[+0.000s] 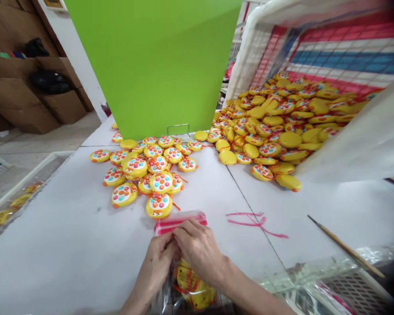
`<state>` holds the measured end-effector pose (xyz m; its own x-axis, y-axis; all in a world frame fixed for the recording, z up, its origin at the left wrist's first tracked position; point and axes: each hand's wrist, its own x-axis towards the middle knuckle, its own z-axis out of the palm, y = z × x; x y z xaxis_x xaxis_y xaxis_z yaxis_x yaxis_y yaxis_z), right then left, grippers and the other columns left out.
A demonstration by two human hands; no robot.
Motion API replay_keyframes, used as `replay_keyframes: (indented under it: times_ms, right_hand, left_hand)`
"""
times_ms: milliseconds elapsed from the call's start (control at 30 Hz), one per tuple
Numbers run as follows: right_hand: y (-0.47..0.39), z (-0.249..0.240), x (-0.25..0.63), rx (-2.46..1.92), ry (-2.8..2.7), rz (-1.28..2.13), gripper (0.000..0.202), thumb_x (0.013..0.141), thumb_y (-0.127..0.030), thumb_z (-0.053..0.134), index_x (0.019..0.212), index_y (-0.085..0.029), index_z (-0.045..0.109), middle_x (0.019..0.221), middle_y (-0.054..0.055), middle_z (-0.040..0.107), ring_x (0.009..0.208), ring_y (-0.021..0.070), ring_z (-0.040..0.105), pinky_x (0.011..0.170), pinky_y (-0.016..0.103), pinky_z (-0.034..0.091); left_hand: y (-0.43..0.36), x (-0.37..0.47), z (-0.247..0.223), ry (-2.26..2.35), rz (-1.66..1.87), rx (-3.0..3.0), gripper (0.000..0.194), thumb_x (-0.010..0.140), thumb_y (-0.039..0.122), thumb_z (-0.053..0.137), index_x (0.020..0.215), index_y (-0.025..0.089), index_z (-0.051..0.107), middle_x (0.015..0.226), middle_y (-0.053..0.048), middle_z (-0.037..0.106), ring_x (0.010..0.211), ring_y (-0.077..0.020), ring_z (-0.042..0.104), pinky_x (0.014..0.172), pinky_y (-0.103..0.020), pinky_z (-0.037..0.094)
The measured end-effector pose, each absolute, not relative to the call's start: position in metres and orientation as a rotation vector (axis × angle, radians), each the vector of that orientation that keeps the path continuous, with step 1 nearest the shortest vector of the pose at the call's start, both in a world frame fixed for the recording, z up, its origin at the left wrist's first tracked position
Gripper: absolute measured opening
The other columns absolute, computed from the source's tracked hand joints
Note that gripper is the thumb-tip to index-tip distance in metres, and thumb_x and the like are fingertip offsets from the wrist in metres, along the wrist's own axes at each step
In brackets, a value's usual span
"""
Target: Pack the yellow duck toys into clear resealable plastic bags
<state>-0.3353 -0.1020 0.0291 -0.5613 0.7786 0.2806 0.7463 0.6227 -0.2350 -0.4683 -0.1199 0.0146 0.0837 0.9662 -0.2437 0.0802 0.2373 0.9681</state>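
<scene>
My left hand and my right hand meet at the front of the table, fingers closed together on the gathered upper part of a clear plastic bag. Yellow toys show through the bag below my wrists. Just beyond my fingers lies clear plastic with pink bands; whether it is part of the same bag I cannot tell. My fingertips are partly hidden. A yellow toy with a white face and coloured dots lies closest to my hands, at the near end of a loose pile.
A white basket on its side spills many similar toys onto the right of the table. A green panel stands behind. Pink ties and a pointed wooden stick lie at right. Cartons stand at left.
</scene>
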Motion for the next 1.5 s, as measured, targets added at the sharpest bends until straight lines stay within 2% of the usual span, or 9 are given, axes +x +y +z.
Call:
replay_keyframes:
  times_ms: [233,367,533,667,833,1000,1167,1333,1500]
  right_hand:
    - [-0.105,0.031,-0.335,-1.164,-2.532,0.11,0.007,0.082,-0.011,0.056,0.078,-0.017,0.057,0.078,0.003,0.062,0.069,0.0179,0.056,0.054,0.028,0.038]
    - [-0.1,0.023,-0.336,-1.207,-2.469,0.114,0.01,0.081,-0.011,0.052,0.074,-0.017,0.058,0.073,0.003,0.062,0.067,0.0179,0.057,0.055,0.027,0.038]
    - [-0.084,0.02,-0.298,-1.44,-2.12,0.291,0.014,0.078,-0.008,0.049,0.074,-0.017,0.059,0.07,0.002,0.063,0.061,0.0137,0.057,0.057,0.022,0.04]
    - [-0.087,0.031,-0.279,-1.485,-2.097,0.342,0.019,0.083,-0.01,0.047,0.077,-0.018,0.062,0.072,0.002,0.064,0.064,0.0139,0.059,0.059,0.022,0.041]
    - [-0.101,0.033,-0.32,-1.263,-2.435,0.191,0.012,0.082,-0.011,0.055,0.075,-0.018,0.061,0.075,0.003,0.065,0.07,0.0174,0.06,0.057,0.025,0.041]
    - [-0.098,0.028,-0.338,-1.268,-2.381,0.163,0.011,0.078,-0.008,0.054,0.074,-0.017,0.059,0.072,0.003,0.064,0.068,0.0171,0.059,0.056,0.025,0.039]
    - [-0.084,0.026,-0.28,-1.506,-2.068,0.402,0.014,0.077,-0.011,0.046,0.073,-0.018,0.058,0.068,0.001,0.063,0.058,0.0128,0.057,0.056,0.021,0.04]
    - [-0.072,0.009,-0.172,-2.048,-1.879,0.181,0.017,0.078,-0.026,0.045,0.074,-0.02,0.06,0.07,0.004,0.066,0.063,0.0186,0.06,0.057,0.027,0.04]
    - [-0.092,0.007,-0.119,-2.188,-1.836,0.114,0.021,0.078,-0.032,0.045,0.067,-0.021,0.06,0.063,0.005,0.065,0.055,0.0207,0.057,0.051,0.03,0.037]
  left_hand:
    - [-0.121,-0.467,0.016,1.221,0.9,1.169,0.018,0.076,0.019,0.046,0.07,0.015,0.063,0.063,-0.001,0.06,0.065,-0.0164,0.053,0.058,-0.024,0.041]
    - [-0.125,-0.466,0.019,1.368,0.878,1.316,0.019,0.077,0.024,0.047,0.066,0.016,0.062,0.061,-0.002,0.06,0.06,-0.0172,0.053,0.055,-0.025,0.041]
    - [-0.13,-0.473,0.008,1.369,0.837,1.202,0.026,0.079,0.036,0.05,0.086,0.017,0.066,0.077,-0.007,0.071,0.075,-0.0236,0.066,0.072,-0.034,0.051]
    - [-0.128,-0.473,0.004,1.321,0.854,1.033,0.032,0.077,0.042,0.054,0.091,0.016,0.066,0.083,-0.009,0.072,0.078,-0.0255,0.068,0.069,-0.035,0.054]
    - [-0.123,-0.464,0.016,1.349,0.901,1.275,0.025,0.082,0.03,0.049,0.087,0.015,0.068,0.078,-0.006,0.071,0.07,-0.0211,0.064,0.064,-0.029,0.049]
    - [-0.127,-0.464,0.017,1.428,0.901,1.48,0.024,0.084,0.026,0.045,0.089,0.017,0.067,0.077,-0.006,0.071,0.065,-0.0196,0.061,0.06,-0.028,0.046]
    - [-0.13,-0.473,0.011,1.421,0.875,1.325,0.024,0.085,0.037,0.045,0.085,0.02,0.061,0.084,-0.007,0.072,0.079,-0.0228,0.067,0.073,-0.031,0.051]
    - [-0.127,-0.48,0.008,1.344,0.919,1.156,0.024,0.083,0.044,0.048,0.076,0.021,0.054,0.083,-0.007,0.072,0.079,-0.0231,0.068,0.074,-0.034,0.054]
    - [-0.123,-0.481,0.005,1.262,0.934,1.032,0.028,0.079,0.047,0.053,0.079,0.02,0.055,0.083,-0.006,0.072,0.078,-0.0234,0.068,0.073,-0.036,0.055]
